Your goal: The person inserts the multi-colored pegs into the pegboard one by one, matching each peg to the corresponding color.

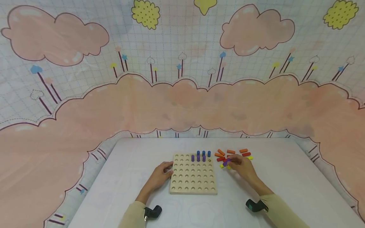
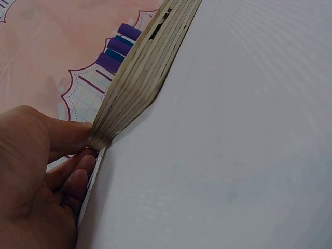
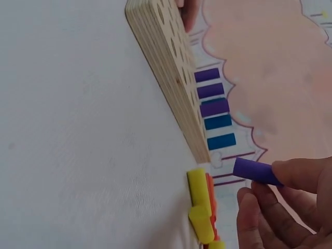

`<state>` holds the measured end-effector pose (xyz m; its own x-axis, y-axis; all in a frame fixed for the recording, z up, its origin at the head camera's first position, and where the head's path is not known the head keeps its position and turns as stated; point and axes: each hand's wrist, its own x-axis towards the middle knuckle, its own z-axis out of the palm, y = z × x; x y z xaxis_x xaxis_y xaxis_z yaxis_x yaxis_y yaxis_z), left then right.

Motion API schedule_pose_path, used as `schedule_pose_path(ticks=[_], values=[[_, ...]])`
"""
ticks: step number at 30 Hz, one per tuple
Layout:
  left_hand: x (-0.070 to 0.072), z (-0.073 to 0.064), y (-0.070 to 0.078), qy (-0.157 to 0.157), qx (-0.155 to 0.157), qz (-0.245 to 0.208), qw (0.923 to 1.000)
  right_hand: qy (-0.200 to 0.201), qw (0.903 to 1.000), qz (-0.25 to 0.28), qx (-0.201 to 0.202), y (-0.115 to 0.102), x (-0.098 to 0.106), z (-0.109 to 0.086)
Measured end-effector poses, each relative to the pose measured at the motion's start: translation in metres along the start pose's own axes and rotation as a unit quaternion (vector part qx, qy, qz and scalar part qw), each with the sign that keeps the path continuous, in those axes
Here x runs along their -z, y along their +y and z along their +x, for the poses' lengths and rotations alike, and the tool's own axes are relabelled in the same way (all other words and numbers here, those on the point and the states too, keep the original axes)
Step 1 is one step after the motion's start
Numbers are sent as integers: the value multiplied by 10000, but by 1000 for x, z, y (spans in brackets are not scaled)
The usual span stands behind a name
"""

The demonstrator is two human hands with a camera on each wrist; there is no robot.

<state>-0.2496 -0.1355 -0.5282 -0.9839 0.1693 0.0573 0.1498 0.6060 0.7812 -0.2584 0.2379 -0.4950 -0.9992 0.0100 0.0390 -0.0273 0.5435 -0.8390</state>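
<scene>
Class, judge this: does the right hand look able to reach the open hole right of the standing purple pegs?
Probably yes: the right hand, pinching a purple peg, is just right of the board. The hole looks uncovered; blue pegs stand behind it, but its right side seems free.

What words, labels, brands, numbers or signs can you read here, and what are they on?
None: no text, number or sign is readable in any view.
The pegboard and the purple peg in the right hand show no lettering.
The backdrop shows only drawings.
Any print on the black wrist devices is too small to read.
</scene>
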Motion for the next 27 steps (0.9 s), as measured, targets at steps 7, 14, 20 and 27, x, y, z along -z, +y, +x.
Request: schedule_pose_path(ticks=[7, 14, 20, 27], values=[[0, 0, -1, -11, -85, 84, 9999, 23, 9993, 357, 89, -12, -14, 8], [0, -1, -1, 36, -30, 65, 10000, -1, 9979, 574, 283, -19, -29, 20], [0, -2, -1, 38, -12, 57, 10000, 54, 9989, 429, 178, -23, -42, 25], [-1, -2, 1, 22, 49, -22, 10000, 91, 9993, 325, 154, -23, -53, 30]])
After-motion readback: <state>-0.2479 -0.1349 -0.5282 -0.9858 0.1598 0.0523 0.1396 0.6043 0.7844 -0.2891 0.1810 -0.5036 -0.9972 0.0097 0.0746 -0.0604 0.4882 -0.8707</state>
